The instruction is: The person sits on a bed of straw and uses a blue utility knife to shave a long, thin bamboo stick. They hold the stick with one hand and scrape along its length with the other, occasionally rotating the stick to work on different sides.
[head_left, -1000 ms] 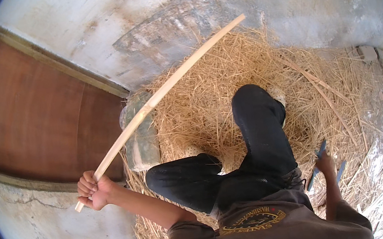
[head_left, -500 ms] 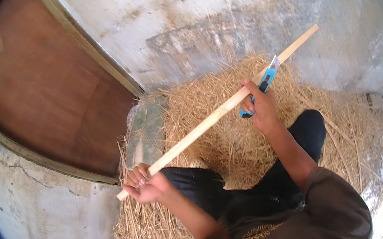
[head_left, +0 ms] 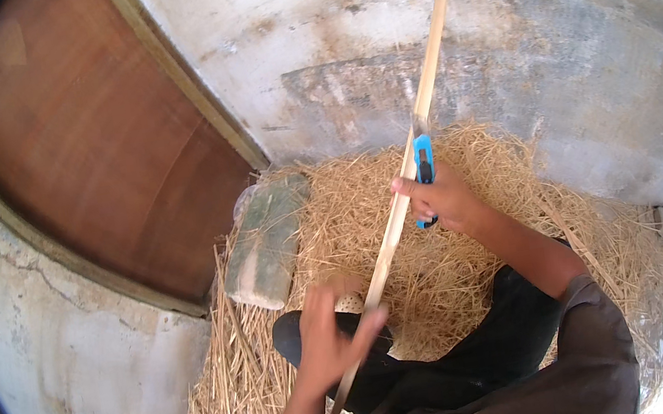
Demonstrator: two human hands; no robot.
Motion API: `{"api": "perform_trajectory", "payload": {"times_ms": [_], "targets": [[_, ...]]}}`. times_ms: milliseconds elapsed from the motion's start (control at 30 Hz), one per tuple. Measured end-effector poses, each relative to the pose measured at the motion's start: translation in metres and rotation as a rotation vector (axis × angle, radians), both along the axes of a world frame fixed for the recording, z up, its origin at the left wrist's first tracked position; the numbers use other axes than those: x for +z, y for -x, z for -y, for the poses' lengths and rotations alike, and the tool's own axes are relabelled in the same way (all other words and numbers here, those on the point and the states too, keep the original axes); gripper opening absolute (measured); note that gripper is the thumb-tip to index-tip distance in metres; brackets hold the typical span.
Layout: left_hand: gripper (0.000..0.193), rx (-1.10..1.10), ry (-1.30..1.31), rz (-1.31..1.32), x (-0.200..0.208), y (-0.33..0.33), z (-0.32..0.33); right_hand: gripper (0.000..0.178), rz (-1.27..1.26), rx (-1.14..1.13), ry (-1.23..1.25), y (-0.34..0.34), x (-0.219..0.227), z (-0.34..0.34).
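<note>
A long, pale wooden stick (head_left: 392,236) slants from above my lap up toward the far wall. My right hand (head_left: 443,197) is closed around a blue utility knife (head_left: 425,160), with its thumb and fingers also against the stick's middle. The knife's blade, smeared by motion, lies along the stick just above the hand. Near the lower end is my left hand (head_left: 330,340), blurred, its thumb and fingers spread apart. Its thumb crosses over the stick without being wrapped round it.
Dry straw (head_left: 477,262) covers the ground around my folded legs. A greyish-green stone block (head_left: 268,242) lies to the left, beside a brown door (head_left: 101,156) in a wooden frame. A stained plaster wall (head_left: 551,71) rises beyond the straw.
The stick has swung steeper, its far end going up and left and its near end moving right toward me. My left hand has let go of the stick and opened. The right hand keeps its hold.
</note>
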State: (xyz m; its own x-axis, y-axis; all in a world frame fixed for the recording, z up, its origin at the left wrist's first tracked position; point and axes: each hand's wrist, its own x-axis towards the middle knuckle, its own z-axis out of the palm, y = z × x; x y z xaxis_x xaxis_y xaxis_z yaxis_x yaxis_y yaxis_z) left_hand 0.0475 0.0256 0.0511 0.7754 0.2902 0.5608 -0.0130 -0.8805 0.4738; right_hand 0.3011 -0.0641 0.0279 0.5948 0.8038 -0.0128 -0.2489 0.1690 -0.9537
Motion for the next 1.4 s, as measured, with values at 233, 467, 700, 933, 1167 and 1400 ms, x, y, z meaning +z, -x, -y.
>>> {"api": "perform_trajectory", "payload": {"times_ms": [233, 467, 700, 933, 1167, 1400], "targets": [[0.028, -0.422, 1.248, -0.349, -0.051, -0.067, -0.017, 0.039, 0.476, -0.042, 0.039, -0.01, -0.021, -0.007], [0.023, -0.143, 1.183, -0.23, -0.041, -0.082, -0.001, 0.07, 1.387, -0.085, 0.44, -0.009, -0.005, 0.018], [0.022, -0.101, 1.075, -0.226, -0.05, -0.077, 0.007, 0.074, 1.535, -0.067, 0.382, 0.002, -0.028, 0.013], [0.023, -0.015, 1.026, -0.315, -0.034, -0.066, 0.019, 0.069, 1.428, -0.158, 0.562, -0.023, -0.029, 0.007], [0.021, 0.002, 0.986, -0.299, -0.034, -0.061, 0.016, 0.077, 1.632, -0.201, 0.248, 0.002, -0.042, 0.007], [0.022, -0.04, 1.183, -0.271, -0.037, -0.04, 0.025, 0.077, 1.392, -0.166, 0.663, -0.02, -0.032, -0.001]]}}
